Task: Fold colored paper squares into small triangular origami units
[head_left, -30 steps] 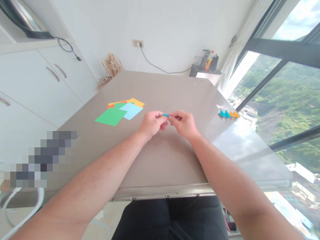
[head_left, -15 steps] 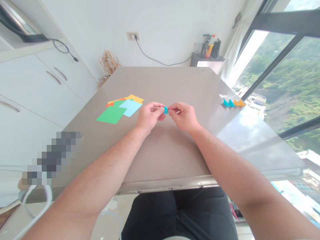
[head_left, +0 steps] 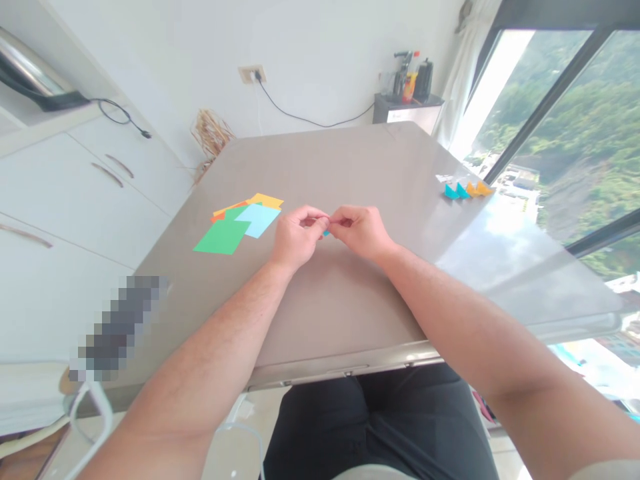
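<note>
A small piece of folded blue paper (head_left: 327, 233) is pinched between my two hands over the middle of the table; fingers cover most of it. My left hand (head_left: 300, 235) grips it from the left with thumb and forefinger. From the other side my right hand (head_left: 361, 230) pinches it, the fingertips of both hands meeting. Left of my hands lie loose paper sheets: a green sheet (head_left: 223, 238), a light blue sheet (head_left: 259, 220) and a yellow sheet (head_left: 267, 201), with orange partly covered beneath.
Small folded paper shapes, blue (head_left: 456, 192) and orange (head_left: 479, 189), stand in a row near the right table edge by the window. A pixelated dark object (head_left: 123, 327) with a white cable lies at the left edge. The grey table (head_left: 320, 160) meets the wall side.
My right hand has moved left until its fingertips meet those of my left hand. Less of the blue paper shows now. The view has tilted slightly.
</note>
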A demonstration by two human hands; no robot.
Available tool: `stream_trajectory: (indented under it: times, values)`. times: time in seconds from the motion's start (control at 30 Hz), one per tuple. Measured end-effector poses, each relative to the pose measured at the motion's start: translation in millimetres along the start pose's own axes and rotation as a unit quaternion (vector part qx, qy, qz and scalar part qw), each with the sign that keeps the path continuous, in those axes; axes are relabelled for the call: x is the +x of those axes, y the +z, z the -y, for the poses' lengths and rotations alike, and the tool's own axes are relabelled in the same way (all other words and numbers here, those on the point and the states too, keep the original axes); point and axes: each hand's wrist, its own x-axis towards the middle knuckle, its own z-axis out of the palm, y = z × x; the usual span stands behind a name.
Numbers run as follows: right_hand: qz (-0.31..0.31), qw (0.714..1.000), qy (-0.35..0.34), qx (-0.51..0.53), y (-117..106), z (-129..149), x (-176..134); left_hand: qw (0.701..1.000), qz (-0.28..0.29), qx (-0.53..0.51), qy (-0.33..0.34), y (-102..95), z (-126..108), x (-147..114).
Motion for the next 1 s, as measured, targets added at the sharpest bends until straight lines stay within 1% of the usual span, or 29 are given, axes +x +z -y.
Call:
stream_trajectory:
  times: [0.1, 0.17, 0.27, 0.43, 0.6, 0.73, 0.83, 0.93, 1.0]
  values:
    - [0.004, 0.999, 0.041, 0.03, -1.3, 2.6, 0.6, 1.0, -0.008, 0.006, 0.014, -0.4, 0.5, 0.4]
    - [0.001, 0.996, 0.065, 0.055, -3.0, 4.7, 1.4, 1.0, -0.017, -0.017, -0.003, -0.7, -0.2, 0.4]
    - [-0.009, 0.99, 0.089, 0.109, -4.9, 7.8, 2.8, 0.996, -0.04, -0.078, -0.036, -1.2, -3.2, 0.3]
    - [-0.018, 0.969, 0.121, 0.216, -5.4, 11.7, 3.7, 0.983, -0.072, -0.147, -0.079, -1.5, -10.0, 1.1]
    - [-0.006, 0.947, 0.148, 0.287, -4.8, 11.8, 3.9, 0.978, -0.092, -0.162, -0.098, -0.5, -11.5, 1.7]
    - [-0.002, 0.943, 0.159, 0.293, -4.7, 11.2, 3.9, 0.978, -0.098, -0.159, -0.096, 0.8, -10.7, 0.9]
    - [0.008, 0.951, 0.143, 0.273, -4.0, 13.3, 2.7, 0.981, -0.098, -0.144, -0.079, 2.0, -10.3, -0.8]
    - [0.026, 0.969, 0.117, 0.217, -1.9, 15.5, 0.7, 0.985, -0.089, -0.138, -0.045, 3.6, -9.9, -3.0]
    - [0.024, 0.981, 0.107, 0.162, -0.5, 15.9, -0.4, 0.987, -0.083, -0.138, -0.024, 4.0, -9.8, -4.2]
